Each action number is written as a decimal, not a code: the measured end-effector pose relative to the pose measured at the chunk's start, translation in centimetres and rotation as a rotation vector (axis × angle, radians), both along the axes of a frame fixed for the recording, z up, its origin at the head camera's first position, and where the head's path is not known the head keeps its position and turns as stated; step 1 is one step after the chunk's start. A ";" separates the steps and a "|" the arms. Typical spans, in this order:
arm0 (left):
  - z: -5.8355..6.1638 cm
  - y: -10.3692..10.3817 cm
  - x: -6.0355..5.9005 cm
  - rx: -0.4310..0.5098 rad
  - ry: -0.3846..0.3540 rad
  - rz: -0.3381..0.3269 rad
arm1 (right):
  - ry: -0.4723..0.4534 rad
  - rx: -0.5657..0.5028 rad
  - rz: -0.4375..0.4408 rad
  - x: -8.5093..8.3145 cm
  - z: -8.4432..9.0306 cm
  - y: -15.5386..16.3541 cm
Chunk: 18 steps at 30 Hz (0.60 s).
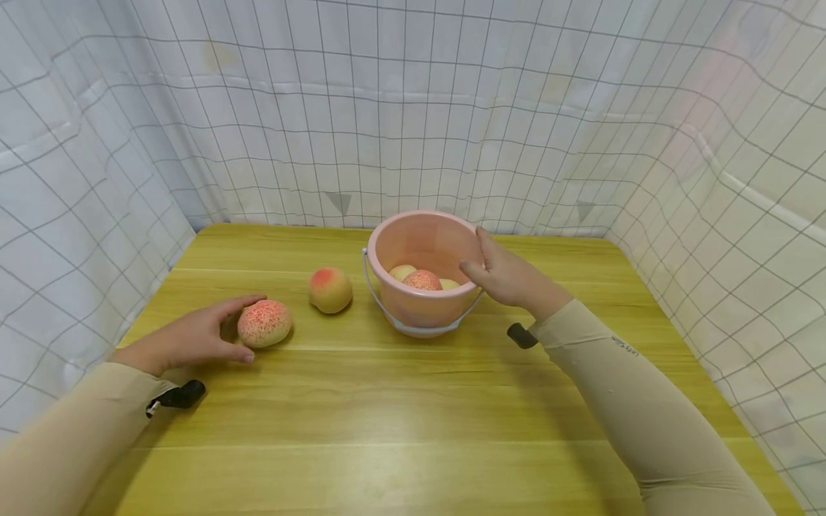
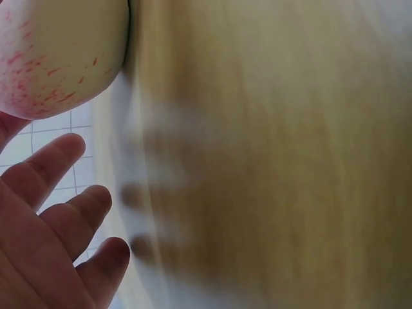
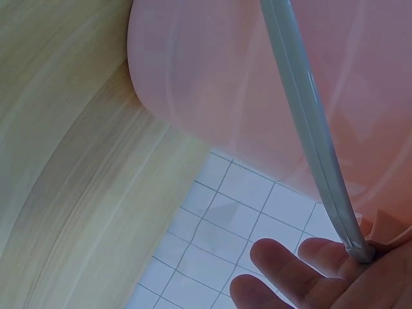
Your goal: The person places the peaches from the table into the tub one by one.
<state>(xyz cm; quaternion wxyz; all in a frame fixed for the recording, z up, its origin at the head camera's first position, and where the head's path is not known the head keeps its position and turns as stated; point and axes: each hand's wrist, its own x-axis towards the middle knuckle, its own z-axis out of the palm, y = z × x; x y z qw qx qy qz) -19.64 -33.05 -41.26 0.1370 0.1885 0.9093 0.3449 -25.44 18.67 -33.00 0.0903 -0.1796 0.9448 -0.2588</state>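
A red-speckled peach [image 1: 264, 323] lies on the yellow wooden table [image 1: 387, 416], left of centre. My left hand [image 1: 235, 328] cups it loosely, index finger over its top and thumb beneath its near side. In the left wrist view the peach [image 2: 58, 51] touches the hand's edge while the other fingers [image 2: 58, 193] stay straight and free. My right hand [image 1: 477, 251] grips the right rim of a pink bucket [image 1: 419, 304], thumb inside. The right wrist view shows the bucket wall [image 3: 212, 84], its grey handle [image 3: 309, 122] and my fingers [image 3: 283, 264] below. Three fruits [image 1: 422, 280] lie inside the bucket.
A second, yellower peach [image 1: 330, 289] sits between the speckled one and the bucket. White grid-pattern cloth walls [image 1: 413, 107] close the table in on the left, back and right. Bare tabletop stretches across the near side.
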 end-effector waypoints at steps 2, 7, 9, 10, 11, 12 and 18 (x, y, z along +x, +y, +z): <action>-0.1 0.1 0.1 0.018 -0.009 -0.005 | 0.000 -0.006 0.002 0.0 -0.1 0.0; -0.1 0.3 0.1 -0.006 0.002 0.007 | 0.005 -0.015 0.002 -0.1 -0.2 0.0; -0.1 0.3 0.0 -0.033 0.013 0.013 | 0.005 -0.014 0.002 -0.1 -0.2 0.0; -0.1 0.4 -0.1 -0.046 0.017 0.017 | 0.004 -0.013 0.001 -0.1 -0.2 0.0; -0.1 0.4 -0.2 -0.050 0.018 0.016 | 0.003 -0.011 -0.001 -0.1 -0.2 0.0; -0.1 0.5 -0.2 -0.054 0.018 0.016 | 0.002 -0.010 -0.001 -0.1 -0.2 0.0; -0.3 0.8 -0.4 -0.063 0.026 0.011 | -0.002 -0.008 -0.006 -0.1 -0.1 0.0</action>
